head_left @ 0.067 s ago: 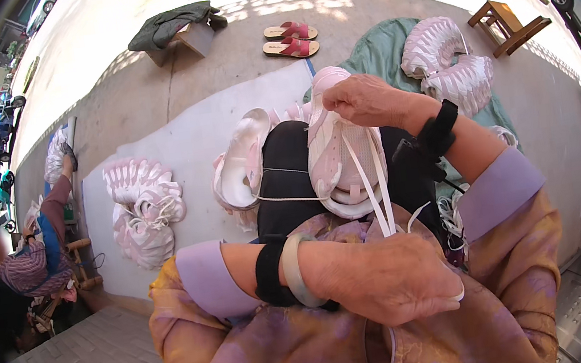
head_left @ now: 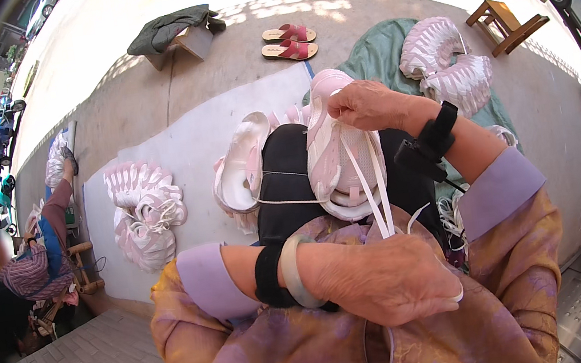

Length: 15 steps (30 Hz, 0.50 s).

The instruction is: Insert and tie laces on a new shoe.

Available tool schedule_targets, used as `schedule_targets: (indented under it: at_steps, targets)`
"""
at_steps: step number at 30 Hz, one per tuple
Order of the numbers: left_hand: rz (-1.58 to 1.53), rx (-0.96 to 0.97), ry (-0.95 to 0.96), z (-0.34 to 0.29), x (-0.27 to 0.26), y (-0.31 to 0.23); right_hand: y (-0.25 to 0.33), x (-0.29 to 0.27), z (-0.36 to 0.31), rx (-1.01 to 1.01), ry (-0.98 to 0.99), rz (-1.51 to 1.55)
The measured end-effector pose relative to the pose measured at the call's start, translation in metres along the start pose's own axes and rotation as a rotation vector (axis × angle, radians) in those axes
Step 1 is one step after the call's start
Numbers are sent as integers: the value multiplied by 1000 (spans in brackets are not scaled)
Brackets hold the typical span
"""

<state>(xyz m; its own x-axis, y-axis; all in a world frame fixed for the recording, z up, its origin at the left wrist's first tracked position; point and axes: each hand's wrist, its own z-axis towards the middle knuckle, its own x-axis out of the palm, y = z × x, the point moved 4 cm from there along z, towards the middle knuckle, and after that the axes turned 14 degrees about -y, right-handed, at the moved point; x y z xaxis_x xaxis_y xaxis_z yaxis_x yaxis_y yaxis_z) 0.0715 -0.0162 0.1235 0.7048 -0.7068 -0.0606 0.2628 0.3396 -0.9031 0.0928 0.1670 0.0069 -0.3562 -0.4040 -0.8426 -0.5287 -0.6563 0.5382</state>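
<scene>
A pink and white sneaker [head_left: 327, 151] rests on my black-covered lap, its toe pointing away from me. Two white shoelace strands [head_left: 381, 199] stretch from it down to my left hand [head_left: 392, 282], which is closed round them close to my body. My right hand [head_left: 372, 104] is closed in a pinch over the far part of the sneaker; what its fingers grip is hidden. Just to the left lies a second pink and white sneaker [head_left: 237, 177], its opening showing. A thin cord [head_left: 293, 199] runs between the two shoes.
A bundle of pink and white shoes [head_left: 144, 212] lies on the white sheet [head_left: 186, 140] at left; another [head_left: 447, 62] sits on green cloth [head_left: 365, 54]. Beyond are red slippers [head_left: 291, 49], a cloth-draped box [head_left: 188, 44] and a wooden stool [head_left: 505, 25]. A person [head_left: 34, 270] sits far left.
</scene>
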Motion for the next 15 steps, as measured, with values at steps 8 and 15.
schedule_targets:
  at_steps: [8, 15]
  targets:
    - [-4, -36, 99, 0, -3, 2, 2, 6, -10, -24, -87, 53]
    - [11, -25, 108, -2, -9, -1, 21, 8, -15, -65, -70, -271]
